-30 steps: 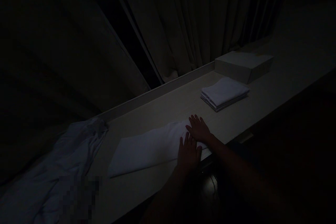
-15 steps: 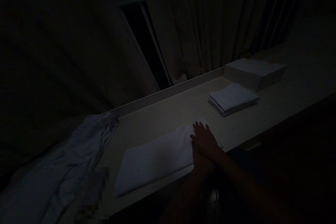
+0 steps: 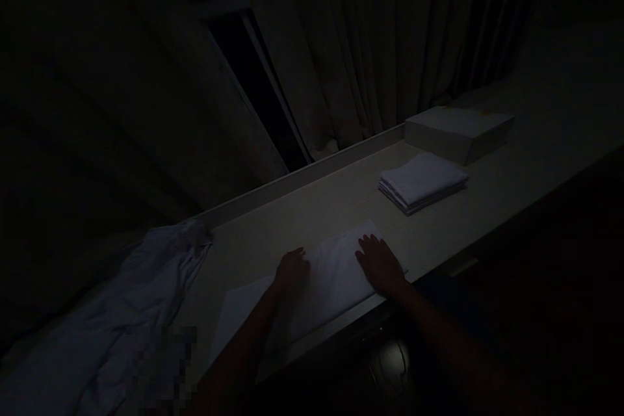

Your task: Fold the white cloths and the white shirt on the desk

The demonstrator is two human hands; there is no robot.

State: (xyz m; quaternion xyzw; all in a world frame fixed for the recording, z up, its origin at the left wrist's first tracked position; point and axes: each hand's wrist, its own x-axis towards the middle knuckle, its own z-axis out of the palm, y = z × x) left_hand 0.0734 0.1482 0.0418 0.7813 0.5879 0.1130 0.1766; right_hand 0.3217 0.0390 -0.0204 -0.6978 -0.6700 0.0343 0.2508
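Observation:
A long folded white cloth (image 3: 336,266) lies flat along the front of the table in dim light. My right hand (image 3: 381,265) rests on its right end, palm down, with the fingers stretched out. My left hand (image 3: 291,268) is over the middle of the same cloth, near its far edge, fingers extended and slightly blurred. Neither hand grips anything. My left forearm covers part of the cloth's left portion.
Beyond my right hand sits a stack of folded white cloths (image 3: 423,181), with a pale box (image 3: 458,130) behind it. Crumpled white fabric (image 3: 131,312) is heaped at the left. A low ledge (image 3: 292,183) and curtains (image 3: 351,45) border the table's (image 3: 336,198) back.
My left hand has come away from beside the right hand and moved left along the cloth. The right hand stays at the right end. The view has shifted slightly.

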